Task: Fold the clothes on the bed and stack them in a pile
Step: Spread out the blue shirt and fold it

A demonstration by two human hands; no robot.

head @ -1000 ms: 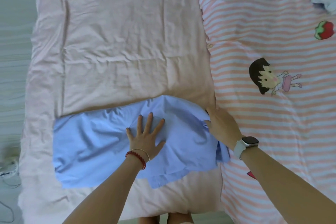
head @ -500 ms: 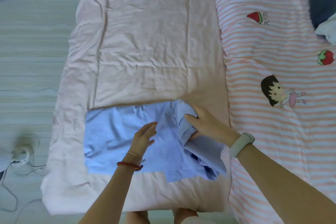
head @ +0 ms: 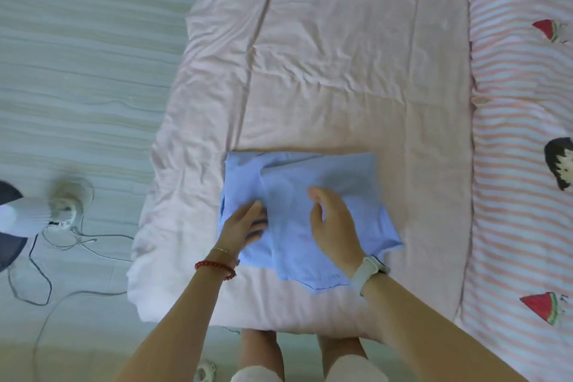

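Head view, light-blue garment (head: 310, 195) folded roughly rectangular, creased, on pink bed (head: 341, 71)

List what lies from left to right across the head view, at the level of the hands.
Fan on the floor → cables → pink quilt → left hand → blue garment → right hand → striped sheet.

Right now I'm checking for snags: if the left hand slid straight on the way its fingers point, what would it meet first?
The left hand points up and slightly right across the blue garment, fingers apparently tucked under a fold. It would likely first meet that raised fold, though depth is unclear.
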